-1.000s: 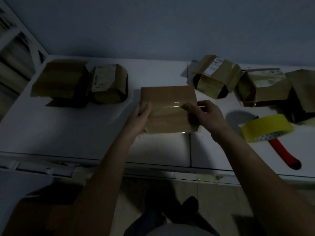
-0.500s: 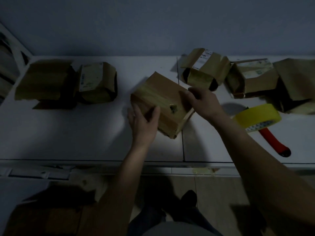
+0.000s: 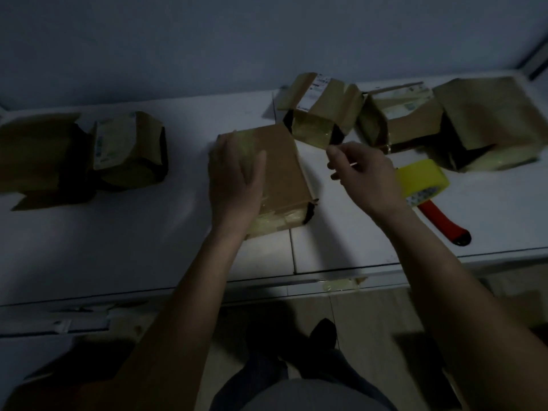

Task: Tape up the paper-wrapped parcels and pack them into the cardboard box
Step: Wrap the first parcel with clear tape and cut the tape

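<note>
A brown paper-wrapped parcel [image 3: 284, 167] with shiny tape on its left side and near end lies flat on the white table [image 3: 118, 232], in the middle. My left hand [image 3: 234, 179] rests flat on the parcel's left half, fingers straight. Just right of the parcel, my right hand [image 3: 364, 176] hovers clear of it, fingers loosely curled, with nothing plainly in them. A tape dispenser, with a yellow roll [image 3: 424, 179] and a red handle [image 3: 441, 221], lies beside that hand.
Two wrapped parcels [image 3: 38, 152] [image 3: 127, 149] sit at the table's left. Three more [image 3: 320, 105] [image 3: 400, 114] [image 3: 489, 120] crowd the back right. A tape scrap [image 3: 341, 284] sticks to the front edge. A dim brown cardboard shape [image 3: 59, 393] lies on the floor, lower left.
The parcel was tipped up and turned, and now lies flat again. My right hand has let go and lifted to the right. My left hand has moved onto the top.
</note>
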